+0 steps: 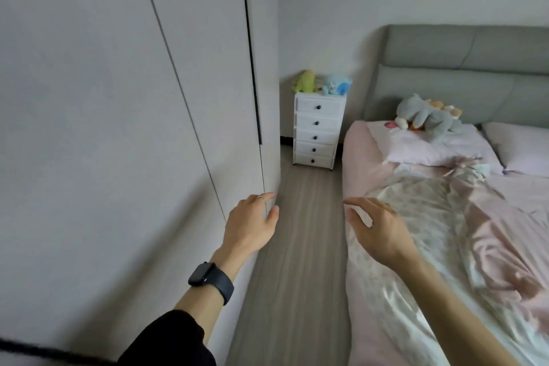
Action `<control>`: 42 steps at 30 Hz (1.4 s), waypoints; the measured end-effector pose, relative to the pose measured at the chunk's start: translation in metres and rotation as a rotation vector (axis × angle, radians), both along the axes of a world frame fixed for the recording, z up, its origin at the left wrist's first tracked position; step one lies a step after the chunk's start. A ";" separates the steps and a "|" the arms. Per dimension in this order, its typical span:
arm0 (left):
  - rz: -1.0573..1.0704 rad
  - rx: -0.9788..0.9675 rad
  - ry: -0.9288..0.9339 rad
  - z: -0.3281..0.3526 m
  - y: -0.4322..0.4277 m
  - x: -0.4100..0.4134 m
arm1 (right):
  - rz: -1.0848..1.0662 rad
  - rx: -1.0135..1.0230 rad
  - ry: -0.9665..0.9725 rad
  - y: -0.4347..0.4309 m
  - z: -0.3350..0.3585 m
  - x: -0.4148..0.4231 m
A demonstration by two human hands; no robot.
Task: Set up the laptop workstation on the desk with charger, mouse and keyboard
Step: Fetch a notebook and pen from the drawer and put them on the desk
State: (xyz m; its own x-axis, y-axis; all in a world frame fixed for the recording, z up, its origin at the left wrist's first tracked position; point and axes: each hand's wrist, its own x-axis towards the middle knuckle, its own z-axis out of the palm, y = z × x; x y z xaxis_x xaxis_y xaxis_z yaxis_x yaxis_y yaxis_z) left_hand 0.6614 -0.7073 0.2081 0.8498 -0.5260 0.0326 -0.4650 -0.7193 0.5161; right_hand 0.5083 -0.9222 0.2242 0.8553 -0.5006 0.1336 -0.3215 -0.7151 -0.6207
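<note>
The left hand (252,224) and right hand (375,229) reach forward, fingers relaxed, holding nothing, between wardrobe (118,98) and bed (361,163) — no laptop, charger, mouse, keyboard or worktop visible; setup looks unstarted.

Two bare hands reach forward side by side, apart from each other, holding nothing. The left hand (252,227) shows its back, fingers loosely extended, thumb angled toward the other hand. A thin ring (261,198) circles one finger. Just behind this hand, a dark wristwatch (211,281) wraps the wrist; farther back, a black sleeve (166,342) covers the forearm. The right hand (375,232) has relaxed, slightly curled fingers pointing toward the left hand, with a bare forearm behind it.
</note>
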 end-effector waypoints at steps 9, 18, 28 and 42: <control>-0.112 0.021 0.062 -0.015 -0.124 0.167 | -0.119 0.070 0.057 -0.098 -0.022 0.134; -0.147 0.062 0.063 -0.037 -0.275 0.307 | -0.096 0.077 0.062 -0.242 -0.048 0.280; -0.083 0.059 0.147 -0.066 -0.411 0.432 | 0.006 0.071 0.158 -0.384 -0.058 0.429; -0.101 0.006 0.340 -0.120 -0.556 0.633 | -0.001 0.074 0.319 -0.528 -0.102 0.639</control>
State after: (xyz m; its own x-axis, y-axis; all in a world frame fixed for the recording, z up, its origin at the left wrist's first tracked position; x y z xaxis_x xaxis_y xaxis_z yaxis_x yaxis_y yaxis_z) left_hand 1.2945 -1.2634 0.0877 0.7554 -0.6071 -0.2466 -0.3359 -0.6819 0.6498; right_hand 1.1472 -1.4501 0.1220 0.8479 -0.4994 -0.1782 -0.5088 -0.6716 -0.5386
